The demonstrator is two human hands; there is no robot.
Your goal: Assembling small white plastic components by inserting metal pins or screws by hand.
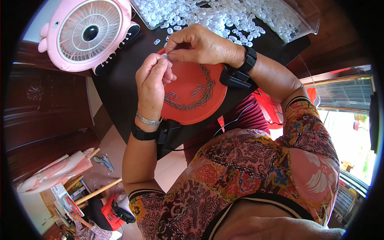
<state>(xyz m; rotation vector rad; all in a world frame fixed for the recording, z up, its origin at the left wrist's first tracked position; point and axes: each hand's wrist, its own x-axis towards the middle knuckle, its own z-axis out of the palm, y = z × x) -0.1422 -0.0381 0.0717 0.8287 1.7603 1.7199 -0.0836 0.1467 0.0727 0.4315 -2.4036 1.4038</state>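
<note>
Above the left rim of a round orange-red plate (188,80), my two hands meet fingertip to fingertip. My left hand (152,78) is closed, with thumb and forefinger pinching a small whitish plastic piece (165,55). Thumb and forefinger of my right hand (202,46) are pinched together right beside that piece; whatever they hold is too small to make out. Short, thin grey metal pins (206,94) lie along the near and right sides of the plate. Beyond my hands, many small white oval plastic pieces (208,18) are heaped.
A clear tray (306,32) holds part of the heap, and loose pieces have spilled onto the dark table (120,86). At the far left stands a pink fan (90,32). Wrist-worn black devices (236,78) sit close to the plate's rim, with cables trailing toward my lap.
</note>
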